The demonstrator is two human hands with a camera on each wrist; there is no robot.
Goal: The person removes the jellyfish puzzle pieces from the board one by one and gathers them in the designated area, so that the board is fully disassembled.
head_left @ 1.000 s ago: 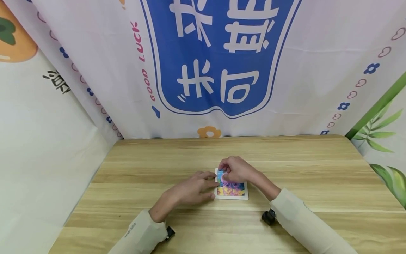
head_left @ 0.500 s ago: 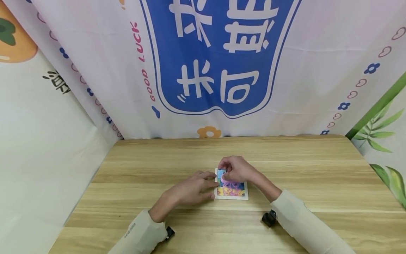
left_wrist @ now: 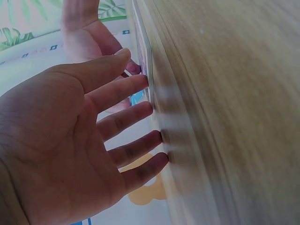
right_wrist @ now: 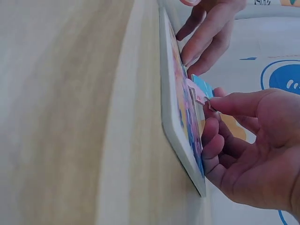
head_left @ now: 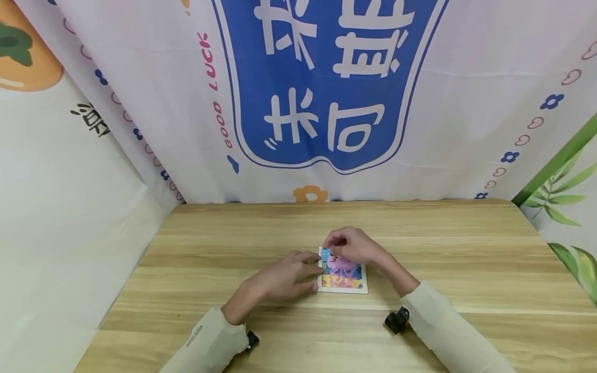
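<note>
A small jigsaw puzzle, with a pink figure over blue and yellow printing in a white frame, lies on the wooden table. My right hand is over its upper part. In the right wrist view, that hand's thumb and finger pinch a blue and pink puzzle piece, tilted up from the picture. The hand partly hides this piece in the head view. My left hand lies at the puzzle's left side, fingers extended and spread, with fingertips right at the frame's edge.
The wooden table reaches back to a printed cloth hanging behind it. Another pale sheet stands along the left side. Below each sleeve is a black wrist camera, the right camera close over the tabletop.
My right thumb has drawn back up and more of the pink figure shows. The left hand keeps its place at the frame. The head view has shifted slightly.
</note>
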